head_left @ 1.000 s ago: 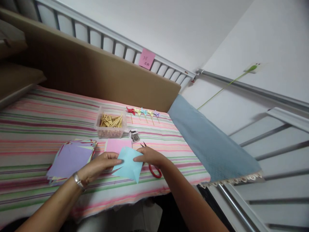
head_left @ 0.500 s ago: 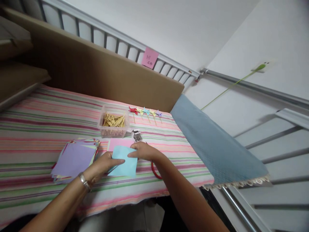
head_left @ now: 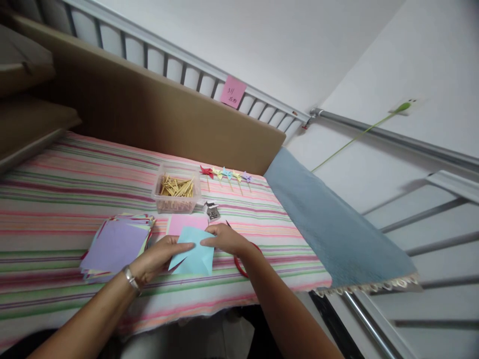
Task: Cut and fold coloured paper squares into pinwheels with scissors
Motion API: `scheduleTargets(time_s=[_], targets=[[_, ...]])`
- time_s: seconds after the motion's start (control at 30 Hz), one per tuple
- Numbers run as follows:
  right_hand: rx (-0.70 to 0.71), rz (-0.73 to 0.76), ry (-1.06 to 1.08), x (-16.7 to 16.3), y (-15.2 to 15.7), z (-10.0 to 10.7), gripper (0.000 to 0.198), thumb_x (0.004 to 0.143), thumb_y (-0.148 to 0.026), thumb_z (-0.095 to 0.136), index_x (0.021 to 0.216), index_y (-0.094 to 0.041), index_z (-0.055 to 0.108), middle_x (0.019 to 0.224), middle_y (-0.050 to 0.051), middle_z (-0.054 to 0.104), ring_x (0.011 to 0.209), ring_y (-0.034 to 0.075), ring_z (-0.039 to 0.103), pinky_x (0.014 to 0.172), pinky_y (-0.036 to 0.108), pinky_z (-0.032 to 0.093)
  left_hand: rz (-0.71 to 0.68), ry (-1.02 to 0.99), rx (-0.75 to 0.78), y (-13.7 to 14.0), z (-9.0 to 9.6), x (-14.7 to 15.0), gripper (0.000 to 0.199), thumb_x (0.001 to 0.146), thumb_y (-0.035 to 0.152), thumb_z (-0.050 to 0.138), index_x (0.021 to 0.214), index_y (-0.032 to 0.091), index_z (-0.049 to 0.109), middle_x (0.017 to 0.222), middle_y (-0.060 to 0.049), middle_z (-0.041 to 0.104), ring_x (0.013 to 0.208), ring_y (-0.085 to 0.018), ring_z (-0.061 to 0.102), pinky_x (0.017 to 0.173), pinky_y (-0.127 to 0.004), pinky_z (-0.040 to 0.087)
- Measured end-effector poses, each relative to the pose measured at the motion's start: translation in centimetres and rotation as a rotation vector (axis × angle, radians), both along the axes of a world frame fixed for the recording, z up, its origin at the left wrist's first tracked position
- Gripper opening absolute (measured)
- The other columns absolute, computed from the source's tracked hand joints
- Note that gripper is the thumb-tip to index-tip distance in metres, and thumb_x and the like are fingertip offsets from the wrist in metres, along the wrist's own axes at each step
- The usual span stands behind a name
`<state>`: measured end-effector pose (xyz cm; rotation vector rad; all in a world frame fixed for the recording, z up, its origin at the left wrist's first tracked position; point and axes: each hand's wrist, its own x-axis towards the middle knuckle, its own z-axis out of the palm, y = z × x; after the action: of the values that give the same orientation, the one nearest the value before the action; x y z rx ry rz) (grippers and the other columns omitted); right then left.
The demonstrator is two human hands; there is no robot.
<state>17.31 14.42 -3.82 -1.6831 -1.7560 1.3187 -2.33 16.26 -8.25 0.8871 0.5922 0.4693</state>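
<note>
A light blue square of paper (head_left: 195,262) with slits cut in from its corners is held between my two hands. My left hand (head_left: 160,254) pinches its left side, thumb on top. On the upper right part, my right hand (head_left: 222,238) grips the sheet with thumb and fingers. Beneath and behind it lies a pink sheet (head_left: 183,223). Red-handled scissors (head_left: 239,267) rest under my right forearm, which hides part of them. To the left is a stack of coloured paper squares (head_left: 116,247), purple on top.
Behind the hands stand a clear plastic box (head_left: 175,204) of short wooden sticks and a small open box of metal pins (head_left: 212,212). Several finished paper pinwheels (head_left: 227,173) lie in a row beyond. A cardboard panel (head_left: 168,114) borders the striped cloth (head_left: 284,254).
The blue paper has turned slightly, and a slit at its lower left now gapes open. My right hand has shifted a little to the right along the sheet.
</note>
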Motion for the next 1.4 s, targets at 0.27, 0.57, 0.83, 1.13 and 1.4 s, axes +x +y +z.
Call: scheduleTargets(time_s=[0.27, 0.57, 0.83, 1.13, 1.4], targets=[[0.125, 0.064, -0.187, -1.1, 1.0, 1.4, 0.011, 0.067, -0.026, 0.062, 0.064, -0.016, 0.061, 0.061, -0.004, 0.053, 0.061, 0.011, 0.048, 0.054, 0.02, 0.033, 0.047, 0.028, -0.039, 0.2, 0.2, -0.3, 0.034, 0.061, 0.039, 0.07, 0.083, 0.012, 0.07, 0.072, -0.011, 0.072, 0.069, -0.026, 0.065, 0.061, -0.032, 0.049], [0.194, -0.002, -0.232, -2.0, 0.8, 1.9, 0.007, 0.065, -0.023, 0.062, 0.062, -0.017, 0.061, 0.059, -0.005, 0.053, 0.061, 0.011, 0.048, 0.054, 0.02, 0.031, 0.071, 0.048, 0.039, 0.5, -0.3, -0.3, 0.035, 0.065, 0.035, 0.069, 0.093, 0.014, 0.067, 0.088, -0.012, 0.071, 0.08, -0.025, 0.065, 0.075, -0.036, 0.048], [0.218, -0.418, -0.196, -0.7, 0.8, 2.3, 0.007, 0.069, -0.023, 0.054, 0.065, -0.017, 0.056, 0.057, -0.002, 0.053, 0.056, 0.013, 0.053, 0.05, 0.022, 0.038, 0.64, 0.408, 0.801, 1.0, -1.2, -0.3, 0.038, 0.076, 0.035, 0.054, 0.109, 0.018, 0.056, 0.115, -0.012, 0.058, 0.103, -0.025, 0.055, 0.088, -0.042, 0.042], [-0.044, -0.566, 0.154, -2.7, 0.4, 2.2, 0.006, 0.075, -0.02, 0.048, 0.078, -0.015, 0.05, 0.045, -0.004, 0.051, 0.038, 0.012, 0.054, 0.042, 0.027, 0.052, 0.521, 0.697, 1.631, -1.9, -1.2, 1.2, 0.053, 0.078, 0.023, 0.051, 0.129, 0.017, 0.039, 0.133, -0.013, 0.044, 0.124, -0.028, 0.035, 0.102, -0.048, 0.027], [-0.117, -0.531, 0.404, -5.5, 0.0, 2.4, 0.012, 0.076, -0.022, 0.052, 0.086, -0.015, 0.052, 0.051, -0.003, 0.057, 0.037, 0.011, 0.055, 0.045, 0.029, 0.054, 0.613, 0.654, 1.619, -0.6, -1.6, 0.3, 0.042, 0.078, 0.017, 0.051, 0.119, 0.019, 0.05, 0.119, -0.012, 0.057, 0.107, -0.026, 0.049, 0.093, -0.045, 0.034]])
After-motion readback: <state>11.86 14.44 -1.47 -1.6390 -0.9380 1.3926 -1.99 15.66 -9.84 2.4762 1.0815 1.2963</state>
